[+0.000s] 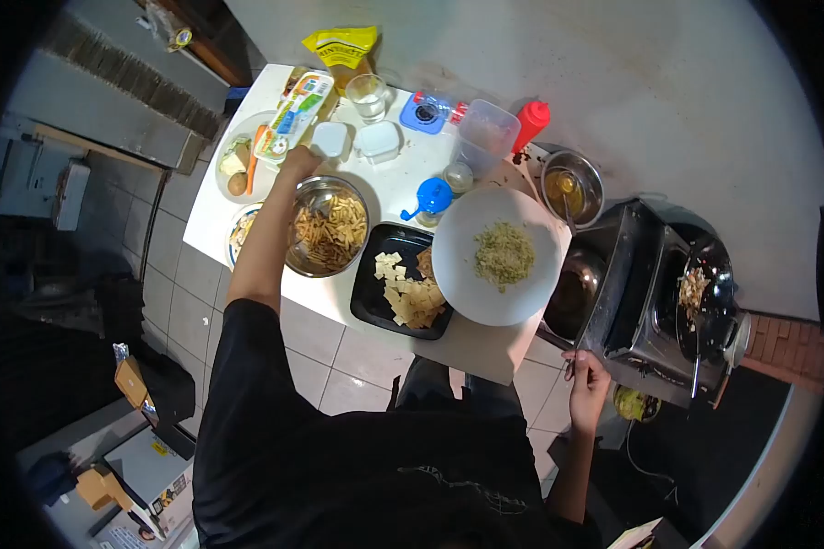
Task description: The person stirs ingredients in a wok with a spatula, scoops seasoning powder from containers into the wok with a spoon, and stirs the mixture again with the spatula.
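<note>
My left hand [300, 163] reaches over the table beside the egg carton [302, 110] and a white lidded container [330, 140]. Its fingertips are hidden, so its grip is unclear. Below that wrist sits a metal bowl [367, 240] of pale and brown cut strips [331, 229]. At the stove's [650, 371] front left corner, my right hand [590, 384] has curled fingers against the metal edge; what they hold, if anything, is too small to make out. Behind it, a black wok [721, 265] with chopped food [693, 291] and a spatula [696, 371] rests on the stove.
A black tray [364, 306] holds pale square pieces. Overlapping it, a large white plate [499, 311] carries a chopped green heap. Bottles [435, 195], a plastic tub [488, 128], a red squeeze bottle [532, 119] and a metal bowl with yellow liquid [572, 188] line the back.
</note>
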`<control>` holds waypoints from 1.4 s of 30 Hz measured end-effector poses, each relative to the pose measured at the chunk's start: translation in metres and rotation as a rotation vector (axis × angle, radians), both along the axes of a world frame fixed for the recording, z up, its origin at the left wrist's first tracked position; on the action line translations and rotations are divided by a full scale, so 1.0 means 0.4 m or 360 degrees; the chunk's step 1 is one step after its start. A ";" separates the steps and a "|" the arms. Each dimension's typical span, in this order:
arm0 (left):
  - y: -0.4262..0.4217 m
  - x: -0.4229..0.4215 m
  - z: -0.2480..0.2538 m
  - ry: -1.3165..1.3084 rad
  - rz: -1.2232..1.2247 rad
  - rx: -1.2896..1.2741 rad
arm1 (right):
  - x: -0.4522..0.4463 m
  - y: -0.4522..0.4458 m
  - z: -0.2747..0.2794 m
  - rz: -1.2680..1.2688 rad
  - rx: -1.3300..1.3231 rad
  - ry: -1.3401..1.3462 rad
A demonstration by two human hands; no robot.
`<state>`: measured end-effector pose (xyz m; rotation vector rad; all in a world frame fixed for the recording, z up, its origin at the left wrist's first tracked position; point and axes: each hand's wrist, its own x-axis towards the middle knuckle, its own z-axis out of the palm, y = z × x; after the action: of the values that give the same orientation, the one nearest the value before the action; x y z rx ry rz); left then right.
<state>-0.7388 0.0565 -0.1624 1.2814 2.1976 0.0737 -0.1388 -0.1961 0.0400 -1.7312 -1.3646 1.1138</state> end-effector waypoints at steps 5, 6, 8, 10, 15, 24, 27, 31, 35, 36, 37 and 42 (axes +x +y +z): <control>-0.103 0.182 0.255 0.0466 -0.0321 0.0941 | 0.065 -0.045 -0.031 0.0035 -0.0169 -0.0136; -0.156 0.261 0.360 0.0490 -0.0440 0.1356 | 0.101 -0.067 -0.059 0.0065 -0.0247 -0.0095; -0.271 0.418 0.526 0.0379 -0.0368 0.1505 | 0.183 -0.150 -0.150 0.0087 -0.0480 -0.0120; -0.381 0.526 0.552 0.0046 -0.0423 0.1552 | 0.273 -0.305 -0.328 0.0084 -0.0779 -0.0261; -0.523 0.834 0.498 -0.0839 -0.0618 0.1334 | 0.530 -0.622 -0.512 0.0706 -0.0671 0.0413; -0.517 1.286 0.498 -0.1111 -0.0676 0.1247 | 0.842 -0.101 0.144 -0.0413 0.0397 -0.1838; -0.442 1.422 0.529 -0.1051 -0.0646 0.1302 | 0.958 -0.048 0.055 -0.0099 0.0226 -0.2042; -0.336 1.601 0.536 -0.1069 -0.0526 0.1406 | 1.062 0.024 0.001 0.0116 0.0237 -0.1879; -0.215 1.752 0.541 -0.0965 -0.0667 0.1237 | 1.081 0.135 0.096 0.0412 0.0337 -0.2088; -0.168 1.779 0.521 -0.0796 -0.0734 0.1307 | 1.080 0.178 0.119 0.0479 0.0275 -0.2113; -0.123 1.798 0.500 -0.0620 -0.0806 0.1372 | 1.085 0.221 0.139 0.0541 0.0213 -0.2132; -0.001 1.842 0.475 -0.0644 -0.0920 0.1070 | 1.117 0.401 0.343 0.0634 0.0230 -0.2033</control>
<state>-0.0019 0.0559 0.0277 2.0027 1.4254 0.8156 0.3080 -0.0355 0.1773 -2.1642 -2.5043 -0.1089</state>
